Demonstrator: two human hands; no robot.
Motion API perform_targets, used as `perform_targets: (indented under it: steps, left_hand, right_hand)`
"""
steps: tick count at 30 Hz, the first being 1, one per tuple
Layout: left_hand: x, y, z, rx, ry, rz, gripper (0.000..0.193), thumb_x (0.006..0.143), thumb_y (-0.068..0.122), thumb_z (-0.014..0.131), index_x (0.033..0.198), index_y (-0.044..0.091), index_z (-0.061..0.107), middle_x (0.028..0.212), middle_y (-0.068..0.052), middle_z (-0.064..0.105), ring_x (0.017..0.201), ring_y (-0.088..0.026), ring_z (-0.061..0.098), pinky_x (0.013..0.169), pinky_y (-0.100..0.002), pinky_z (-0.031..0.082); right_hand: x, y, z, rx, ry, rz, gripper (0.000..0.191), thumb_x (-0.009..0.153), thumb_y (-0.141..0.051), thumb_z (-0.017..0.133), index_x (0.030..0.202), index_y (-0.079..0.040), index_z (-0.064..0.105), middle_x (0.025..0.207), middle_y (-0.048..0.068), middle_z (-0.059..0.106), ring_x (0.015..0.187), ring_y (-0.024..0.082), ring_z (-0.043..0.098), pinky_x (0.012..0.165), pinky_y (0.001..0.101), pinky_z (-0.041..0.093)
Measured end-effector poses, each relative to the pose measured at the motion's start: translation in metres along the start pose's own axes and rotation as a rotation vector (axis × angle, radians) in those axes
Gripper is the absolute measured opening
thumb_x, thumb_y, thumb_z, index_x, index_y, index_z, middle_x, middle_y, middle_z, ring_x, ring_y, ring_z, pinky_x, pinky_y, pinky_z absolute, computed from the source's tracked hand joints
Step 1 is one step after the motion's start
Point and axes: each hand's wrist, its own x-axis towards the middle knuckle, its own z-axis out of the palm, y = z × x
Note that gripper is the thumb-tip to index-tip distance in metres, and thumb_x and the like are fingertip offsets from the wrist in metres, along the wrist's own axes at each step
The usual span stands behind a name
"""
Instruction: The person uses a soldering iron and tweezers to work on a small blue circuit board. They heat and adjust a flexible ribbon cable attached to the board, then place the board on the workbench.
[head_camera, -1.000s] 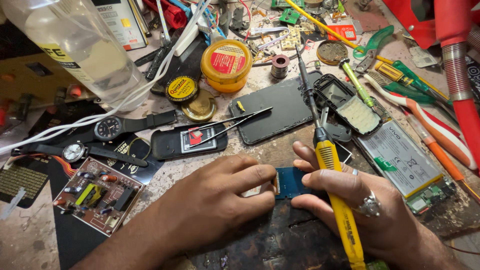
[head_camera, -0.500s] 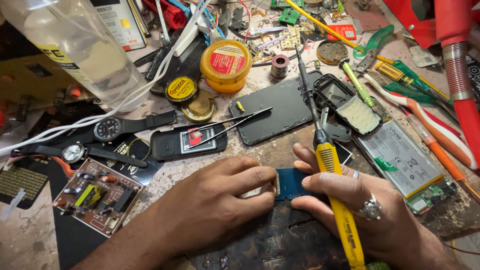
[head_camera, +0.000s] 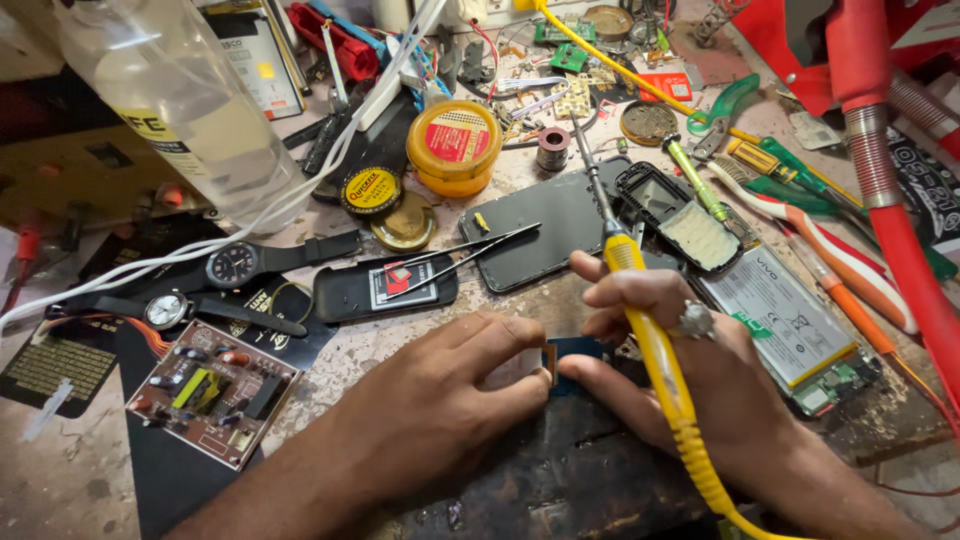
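left hand (head_camera: 440, 400) flat on cluttered stained worktop (head_camera: 400, 345), fingertips pressed on small dark-blue square board (head_camera: 575, 352) at centre, just in front of wrists; grip closed down on it from left edge. right hand (head_camera: 690, 380), w/ silver ring, thumb & forefinger pinching same board from right side, grip clamped on it; also carrying yellow-handled soldering iron (head_camera: 650, 350) laid across fingers, metal tip pointing away toward top, yellow cord trailing to bottom edge. board resting on dark scorched patch of worktop, betw. both hands. beyond hands: black phone back panel (head_camera: 545, 232) w/ steel tweezers (head_camera: 470, 255) lying partly on it, white phone battery (head_camera: 775, 315) to right, orange round flux tin (head_camera: 453, 147) further back. left side: brown circuit board w/ components (head_camera: 212, 392), two black wristwatches (head_camera: 230, 265) above it, clear plastic bottle (head_camera: 180, 100) at top left.
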Motion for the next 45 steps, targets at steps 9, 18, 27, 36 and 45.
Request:
perform_targets:
  steps: [9, 18, 27, 36, 45]
  left_hand:
    - [0.005, 0.009, 0.001, -0.179, 0.18, -0.264, 0.053, 0.081, 0.027, 0.078, 0.122, -0.002, 0.062, 0.123, -0.022, 0.062, 0.113, -0.041, 0.062, 0.094, -0.045, 0.052]
    - [0.004, 0.01, 0.001, -0.049, 0.075, -0.291, 0.038, 0.088, 0.025, 0.076, 0.117, 0.003, 0.065, 0.121, -0.019, 0.067, 0.11, -0.036, 0.067, 0.091, -0.043, 0.055]
    - [0.003, 0.006, -0.003, 0.036, 0.122, -0.198, 0.038, 0.086, 0.021, 0.074, 0.117, 0.001, 0.064, 0.123, -0.019, 0.068, 0.113, -0.034, 0.067, 0.096, -0.042, 0.055]
    - [0.002, 0.009, -0.007, -0.105, 0.111, -0.28, 0.038, 0.086, 0.015, 0.074, 0.121, 0.0, 0.067, 0.114, -0.017, 0.066, 0.104, -0.033, 0.067, 0.09, -0.039, 0.056]
    - [0.015, 0.012, 0.002, -0.307, 0.301, -0.522, 0.049, 0.083, 0.003, 0.071, 0.131, 0.003, 0.064, 0.111, -0.018, 0.073, 0.098, -0.03, 0.074, 0.081, -0.037, 0.058]
  right_hand:
    - [0.002, -0.006, 0.01, -0.059, 0.061, 0.007, 0.056, 0.079, -0.012, 0.083, 0.123, -0.01, 0.048, 0.136, 0.014, 0.068, 0.074, 0.009, 0.069, 0.067, 0.0247, 0.059]
    - [-0.004, -0.004, 0.01, -0.061, 0.095, 0.017, 0.056, 0.081, -0.016, 0.085, 0.121, -0.009, 0.046, 0.14, 0.012, 0.067, 0.082, 0.008, 0.073, 0.073, 0.0234, 0.061]
    - [-0.014, -0.003, 0.002, -0.096, 0.008, -0.166, 0.063, 0.079, -0.013, 0.085, 0.129, -0.008, 0.048, 0.137, 0.016, 0.063, 0.137, 0.032, 0.061, 0.104, 0.0355, 0.055]
    - [-0.016, -0.006, 0.005, -0.058, 0.014, -0.08, 0.062, 0.078, -0.015, 0.086, 0.128, -0.007, 0.05, 0.138, 0.018, 0.065, 0.129, 0.029, 0.067, 0.092, 0.0305, 0.061]
    - [-0.016, -0.009, 0.009, -0.103, 0.07, -0.049, 0.06, 0.074, -0.018, 0.089, 0.122, -0.008, 0.055, 0.14, 0.021, 0.063, 0.097, 0.016, 0.076, 0.08, 0.0272, 0.062]
